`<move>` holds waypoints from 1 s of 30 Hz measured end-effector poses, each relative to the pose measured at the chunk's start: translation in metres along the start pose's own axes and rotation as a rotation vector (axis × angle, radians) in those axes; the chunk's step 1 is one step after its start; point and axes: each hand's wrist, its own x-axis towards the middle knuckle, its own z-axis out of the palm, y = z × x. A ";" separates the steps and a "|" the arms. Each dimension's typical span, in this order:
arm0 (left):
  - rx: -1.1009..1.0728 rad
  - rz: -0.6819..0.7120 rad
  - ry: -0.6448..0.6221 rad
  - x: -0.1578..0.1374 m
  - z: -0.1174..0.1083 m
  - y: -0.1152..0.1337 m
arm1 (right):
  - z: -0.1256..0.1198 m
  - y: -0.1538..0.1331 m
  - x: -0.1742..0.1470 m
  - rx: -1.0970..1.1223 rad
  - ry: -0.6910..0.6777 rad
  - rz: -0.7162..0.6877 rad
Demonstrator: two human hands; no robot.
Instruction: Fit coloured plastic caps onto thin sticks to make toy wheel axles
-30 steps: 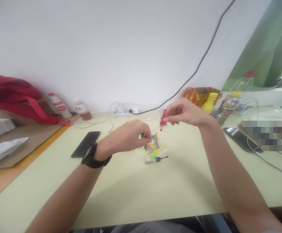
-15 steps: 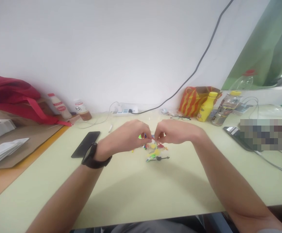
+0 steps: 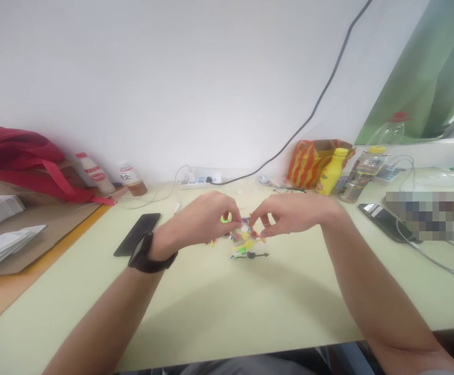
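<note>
Small colourful plastic pieces point(image 3: 246, 243) lie in a cluster on the pale table, between and in front of my hands. A dark arrow-shaped piece point(image 3: 257, 255) lies at the near side, beside a green and white one. My left hand point(image 3: 213, 216) is at the cluster's left edge, thumb and forefinger pinched together; whatever they hold, if anything, is too small to make out. On the other side, my right hand point(image 3: 289, 213) has its thumb and forefinger apart over the pieces, with nothing visible between them. The fingers partly hide the cluster.
A black phone point(image 3: 138, 234) lies left of my left hand. Along the wall stand two bottles point(image 3: 131, 179), a power strip point(image 3: 199, 178), glasses point(image 3: 289, 188), a striped bag point(image 3: 303, 164) and a yellow bottle point(image 3: 332, 172). Cables and another dark device point(image 3: 383, 221) lie at right.
My right hand has drawn slightly right, away from my left, and its thumb and forefinger have parted. My left hand has shifted a little left and stays pinched.
</note>
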 end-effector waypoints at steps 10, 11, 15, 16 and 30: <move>0.037 0.012 0.084 0.000 -0.002 0.002 | 0.007 0.002 0.000 0.016 0.123 -0.105; 0.038 0.014 0.091 0.000 -0.003 0.003 | 0.007 0.002 -0.001 0.020 0.139 -0.108; 0.033 0.020 0.081 0.000 -0.002 0.002 | 0.009 0.001 0.003 0.035 0.138 -0.135; 0.032 0.021 0.072 0.000 -0.002 0.002 | 0.009 0.001 0.004 0.035 0.120 -0.134; -0.153 -0.091 0.556 -0.025 -0.031 0.011 | 0.028 -0.001 -0.008 0.066 0.578 -0.228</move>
